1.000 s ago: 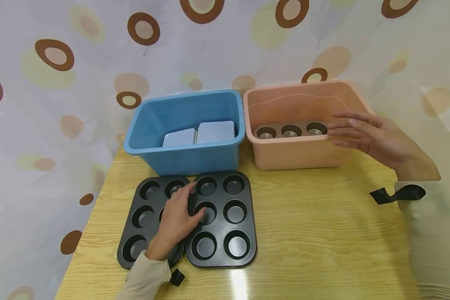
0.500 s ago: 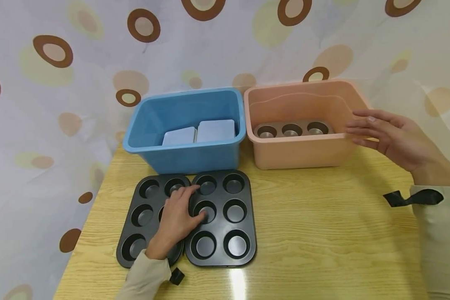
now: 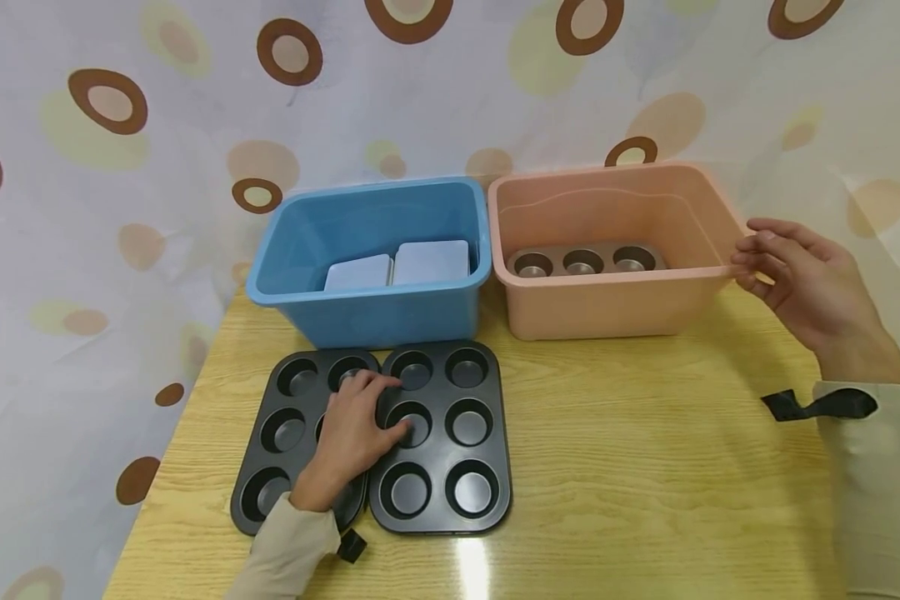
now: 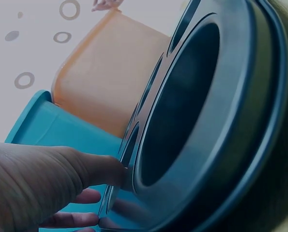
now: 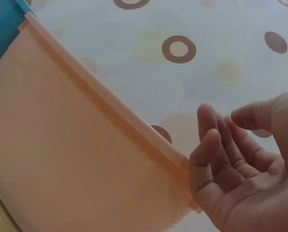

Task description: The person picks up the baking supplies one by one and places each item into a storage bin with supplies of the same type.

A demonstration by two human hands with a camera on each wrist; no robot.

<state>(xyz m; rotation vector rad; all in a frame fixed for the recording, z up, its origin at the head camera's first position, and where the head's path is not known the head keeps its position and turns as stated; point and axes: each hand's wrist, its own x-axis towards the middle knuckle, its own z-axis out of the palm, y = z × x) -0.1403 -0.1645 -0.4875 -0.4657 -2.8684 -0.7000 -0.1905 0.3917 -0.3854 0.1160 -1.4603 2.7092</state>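
Note:
Two dark muffin pans lie side by side on the table, the left pan point(image 3: 283, 430) and the right pan point(image 3: 471, 450). My left hand point(image 3: 351, 433) is over their inner edges, thumb and fingers spread and bent at the right pan's left cups; whether they press on it is unclear. In the left wrist view, the thumb point(image 4: 102, 169) meets the pan point(image 4: 231, 140). My right hand point(image 3: 813, 292) is beside the right end of the pink bin point(image 3: 592, 308), fingers loosely bent, holding nothing. In the right wrist view, its fingers point(image 5: 206, 159) overlap the bin's rim point(image 5: 100, 89).
Inside the pink bin lies a bronze-coloured muffin pan point(image 3: 607, 250). A blue bin point(image 3: 375, 321) stands left of it, holding two white, flat-topped items point(image 3: 431, 262). Behind both bins hangs a patterned cloth point(image 3: 435, 100). Bare wooden table point(image 3: 630, 467) lies to the right of the pans.
My right hand has moved right from over the pink bin's front rim to its right end, its fingers bending more. The left hand has stayed nearly in place.

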